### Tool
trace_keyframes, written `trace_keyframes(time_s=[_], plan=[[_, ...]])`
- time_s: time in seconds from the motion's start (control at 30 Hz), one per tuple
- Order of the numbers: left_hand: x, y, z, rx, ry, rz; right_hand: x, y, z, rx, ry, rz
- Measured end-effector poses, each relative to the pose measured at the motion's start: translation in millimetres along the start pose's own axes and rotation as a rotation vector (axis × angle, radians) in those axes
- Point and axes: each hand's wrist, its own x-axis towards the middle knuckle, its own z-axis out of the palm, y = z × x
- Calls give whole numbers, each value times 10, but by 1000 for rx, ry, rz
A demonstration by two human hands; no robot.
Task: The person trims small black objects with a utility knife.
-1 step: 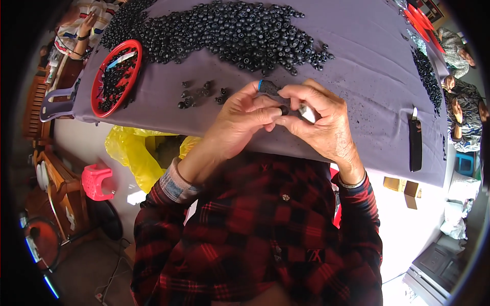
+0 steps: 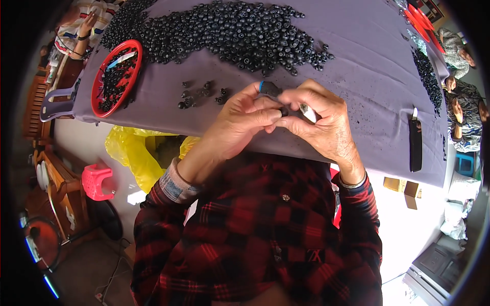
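The left hand (image 2: 239, 118) pinches one small dark round piece (image 2: 284, 110) between thumb and finger over the purple cloth (image 2: 362, 71), while the right hand (image 2: 327, 121) curls round a white tool (image 2: 308, 113) just beside it. From where I stand that one seems unfinished, and whether the small cluster (image 2: 189, 101) lying apart is done or waiting I can't tell, but the big heap of black pieces (image 2: 245, 35) suggests plenty is left
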Motion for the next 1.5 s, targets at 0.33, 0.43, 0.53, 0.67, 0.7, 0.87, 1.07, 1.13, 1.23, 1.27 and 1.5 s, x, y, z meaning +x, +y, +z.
trace_keyframes(time_s=[0.33,0.43,0.53,0.67,0.7,0.87,1.07,1.13,1.23,1.27,1.5], plan=[[-39,-59,-42,-107,-52,-42,-58,52,100,120,7,-55],[-37,-90,-43,-162,-86,-25,-62,38,111,208,-18,-17],[-31,-100,-30,-211,-108,-2,-68,4,116,476,-74,123],[-12,-98,-98,-168,-117,-21,-40,22,71,714,-164,275],[-9,-102,-109,-150,-119,-25,-33,28,58,714,-163,276],[-3,-89,-106,-156,-96,-32,5,-64,12,598,-100,363],[-17,-35,-126,-142,-88,43,-126,-96,-32,-5,-45,138],[-21,-24,-121,-112,-82,62,-170,-40,31,25,-79,-15],[-9,-56,-175,-131,-99,78,-155,-30,46,-119,-124,-48],[-10,-61,-180,-136,-107,78,-153,-22,53,-146,-125,-64],[-27,-65,-184,-126,-116,57,-158,-3,61,-103,-136,-47]])
